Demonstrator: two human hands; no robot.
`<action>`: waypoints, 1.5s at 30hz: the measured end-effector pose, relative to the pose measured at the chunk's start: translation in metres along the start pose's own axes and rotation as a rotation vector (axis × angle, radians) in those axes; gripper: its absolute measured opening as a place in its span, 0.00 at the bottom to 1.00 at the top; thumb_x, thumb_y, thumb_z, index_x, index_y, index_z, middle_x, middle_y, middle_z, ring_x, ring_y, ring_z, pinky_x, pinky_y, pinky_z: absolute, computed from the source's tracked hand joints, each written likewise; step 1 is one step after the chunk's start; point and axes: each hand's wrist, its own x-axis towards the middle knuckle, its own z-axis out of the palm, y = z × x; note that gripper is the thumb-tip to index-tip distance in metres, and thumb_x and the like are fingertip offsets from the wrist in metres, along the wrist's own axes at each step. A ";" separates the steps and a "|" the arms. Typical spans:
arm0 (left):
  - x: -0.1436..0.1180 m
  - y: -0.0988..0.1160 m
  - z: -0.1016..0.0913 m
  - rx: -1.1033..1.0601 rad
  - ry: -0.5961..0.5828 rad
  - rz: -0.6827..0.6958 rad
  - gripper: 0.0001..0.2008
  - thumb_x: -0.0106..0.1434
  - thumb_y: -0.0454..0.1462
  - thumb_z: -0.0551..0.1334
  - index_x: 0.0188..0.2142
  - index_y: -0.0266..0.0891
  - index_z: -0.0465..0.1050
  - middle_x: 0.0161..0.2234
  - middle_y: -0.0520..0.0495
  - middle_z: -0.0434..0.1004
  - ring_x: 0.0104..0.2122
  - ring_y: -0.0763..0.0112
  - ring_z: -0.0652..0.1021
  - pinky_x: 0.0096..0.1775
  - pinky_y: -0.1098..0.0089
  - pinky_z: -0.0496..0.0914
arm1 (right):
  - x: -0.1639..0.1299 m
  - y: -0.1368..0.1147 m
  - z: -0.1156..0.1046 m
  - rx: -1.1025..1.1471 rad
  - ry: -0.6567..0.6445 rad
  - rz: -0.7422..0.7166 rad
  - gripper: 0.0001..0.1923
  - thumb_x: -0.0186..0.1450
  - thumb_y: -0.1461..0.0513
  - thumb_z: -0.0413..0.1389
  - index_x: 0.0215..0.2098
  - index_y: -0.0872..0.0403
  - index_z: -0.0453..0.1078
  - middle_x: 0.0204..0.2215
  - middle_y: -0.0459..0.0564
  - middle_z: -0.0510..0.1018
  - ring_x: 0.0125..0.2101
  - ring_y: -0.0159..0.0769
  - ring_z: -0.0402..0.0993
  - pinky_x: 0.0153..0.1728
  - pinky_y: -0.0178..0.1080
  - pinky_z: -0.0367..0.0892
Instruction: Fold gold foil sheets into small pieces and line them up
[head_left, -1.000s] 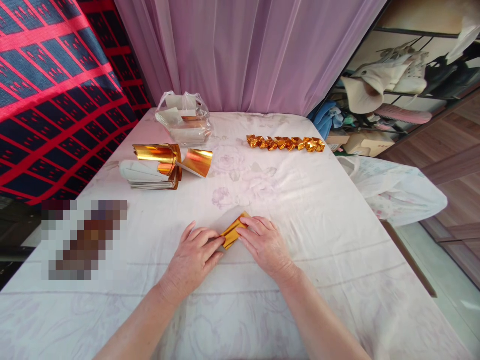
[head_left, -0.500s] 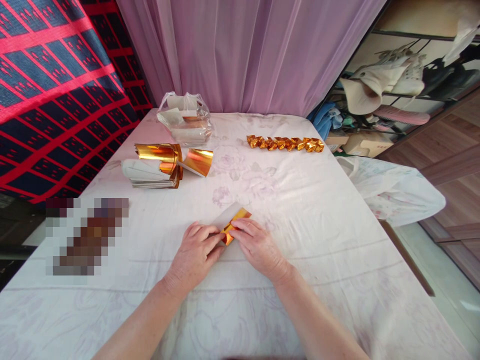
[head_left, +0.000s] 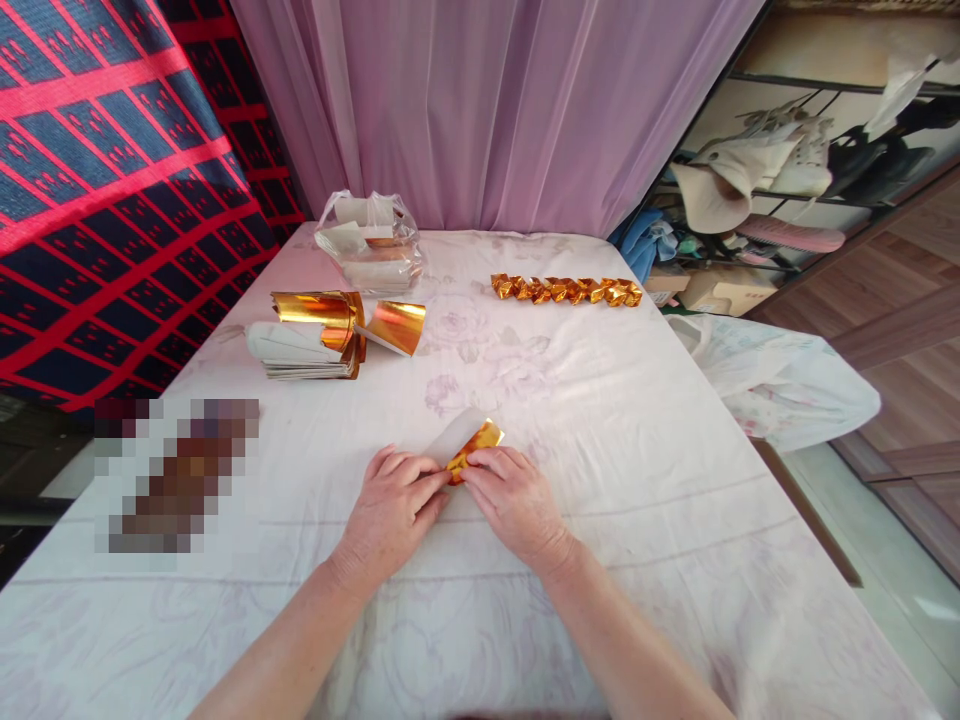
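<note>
A sheet of gold foil paper (head_left: pixel 484 437), white on its back, lies partly folded on the table in front of me. My left hand (head_left: pixel 397 500) pinches its lower left edge between thumb and fingers. From the other side, my right hand (head_left: pixel 517 500) grips the gold fold, fingertips close to those of the left. The fingers hide the lower end of the paper. Farther back on the left rests a stack of gold foil paper (head_left: pixel 315 340), with one loose gold sheet (head_left: pixel 397 325) leaning out beside it.
A row of folded gold foil pieces (head_left: pixel 566 290) lies at the back right. Behind the stack stands a clear plastic bag (head_left: pixel 371 245) with more paper. A blurred patch (head_left: pixel 184 475) covers something at left. A white bag (head_left: pixel 787 380) hangs past the table's right edge, below shelves.
The right hand's fingers have shifted slightly down and left, and the gold fold is bent more at its lower end. The left hand stays nearly still.
</note>
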 end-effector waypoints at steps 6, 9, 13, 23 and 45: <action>0.002 0.002 0.001 0.001 0.047 -0.018 0.08 0.68 0.37 0.59 0.42 0.46 0.78 0.39 0.50 0.80 0.40 0.65 0.76 0.55 0.52 0.63 | -0.004 -0.004 0.001 0.059 0.030 0.079 0.09 0.69 0.65 0.54 0.37 0.50 0.76 0.37 0.49 0.79 0.38 0.38 0.73 0.41 0.41 0.68; 0.006 0.001 0.001 0.012 0.066 -0.020 0.07 0.69 0.39 0.60 0.40 0.45 0.78 0.37 0.50 0.80 0.38 0.64 0.76 0.52 0.54 0.64 | -0.002 -0.005 0.001 0.065 0.033 0.107 0.08 0.68 0.65 0.54 0.36 0.51 0.76 0.36 0.49 0.79 0.38 0.39 0.72 0.40 0.42 0.66; 0.009 0.002 0.001 0.033 0.079 -0.010 0.10 0.70 0.40 0.58 0.38 0.44 0.78 0.36 0.49 0.80 0.37 0.64 0.75 0.48 0.57 0.66 | 0.000 -0.007 0.001 0.070 0.023 0.142 0.06 0.68 0.62 0.56 0.36 0.51 0.76 0.36 0.49 0.78 0.39 0.40 0.71 0.40 0.42 0.64; 0.011 0.003 0.002 0.008 0.078 -0.077 0.08 0.69 0.37 0.58 0.36 0.43 0.76 0.36 0.49 0.79 0.37 0.64 0.75 0.42 0.59 0.67 | 0.004 -0.005 0.007 0.033 0.039 0.255 0.08 0.67 0.61 0.56 0.30 0.51 0.72 0.29 0.48 0.76 0.33 0.38 0.71 0.35 0.40 0.60; -0.001 0.007 -0.004 0.152 0.032 0.130 0.14 0.69 0.33 0.58 0.52 0.41 0.75 0.41 0.46 0.77 0.40 0.64 0.73 0.45 0.59 0.69 | 0.010 -0.004 0.003 0.022 -0.057 0.318 0.09 0.67 0.60 0.56 0.29 0.52 0.70 0.30 0.47 0.76 0.34 0.38 0.73 0.35 0.39 0.59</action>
